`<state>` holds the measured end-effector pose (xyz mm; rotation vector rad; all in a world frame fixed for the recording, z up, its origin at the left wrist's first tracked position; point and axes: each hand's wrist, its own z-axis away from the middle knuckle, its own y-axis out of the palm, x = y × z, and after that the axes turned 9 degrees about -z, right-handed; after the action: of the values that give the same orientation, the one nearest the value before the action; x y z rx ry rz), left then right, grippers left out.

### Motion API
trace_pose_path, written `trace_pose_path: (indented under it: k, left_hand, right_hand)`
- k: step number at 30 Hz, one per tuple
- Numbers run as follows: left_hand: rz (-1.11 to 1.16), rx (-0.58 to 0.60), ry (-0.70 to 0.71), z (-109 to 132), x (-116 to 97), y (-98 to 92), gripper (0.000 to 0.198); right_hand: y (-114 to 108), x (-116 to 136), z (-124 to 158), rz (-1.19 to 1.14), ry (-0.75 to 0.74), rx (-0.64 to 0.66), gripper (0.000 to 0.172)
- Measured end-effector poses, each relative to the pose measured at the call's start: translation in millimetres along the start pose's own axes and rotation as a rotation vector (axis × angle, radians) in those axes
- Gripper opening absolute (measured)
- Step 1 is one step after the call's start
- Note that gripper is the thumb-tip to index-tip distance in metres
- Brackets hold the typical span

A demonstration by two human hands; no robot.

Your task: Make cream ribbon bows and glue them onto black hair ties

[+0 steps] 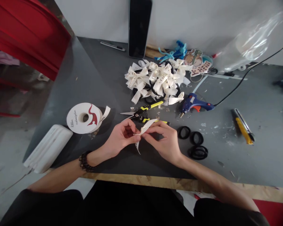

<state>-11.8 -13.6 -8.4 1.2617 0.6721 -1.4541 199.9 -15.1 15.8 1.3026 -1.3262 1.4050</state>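
Observation:
Between my two hands is a short length of white printed ribbon (148,125), bunched in the middle with one tail up to the right and another hanging down. My left hand (122,135) pinches it from the left with thumb and fingertips. From the other side my right hand (163,139) grips it near the same spot. Just beyond the hands lie yellow-and-black snips (141,113) with their blades apart. A white ribbon spool (77,117) stands left of my left hand, its loose end sticking out. Several black hair ties (197,138) lie right of my right hand.
Behind the snips is a pile of white ribbon bows (159,78) on black bands. A blue glue gun (195,103) with a black cord and a yellow utility knife (244,128) lie rightward. A phone (139,29) leans on the wall; a white box (48,149) sits front left.

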Motion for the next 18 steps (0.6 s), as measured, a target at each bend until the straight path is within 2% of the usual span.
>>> trace_pose_path:
  k: [4,10,14,18]
  left_hand:
    - [0.061,-0.014,0.001,-1.0,0.0,0.6,0.039]
    - [0.115,-0.075,0.019,-1.0,0.1,3.5,0.037]
    - [0.036,-0.115,0.131,-1.2,1.0,-2.3,0.030]
    - [-0.041,-0.197,0.239,-5.3,2.9,-9.2,0.027]
  right_hand:
    - [-2.8,2.6,-4.7,-0.031,0.049,0.015,0.006]
    - [-7.9,2.0,-10.7,0.054,-0.025,0.115,0.009]
    - [-13.0,-2.1,-12.3,0.149,-0.137,0.102,0.008]
    - [-20.9,-7.2,-17.5,0.214,-0.158,0.108,0.014]
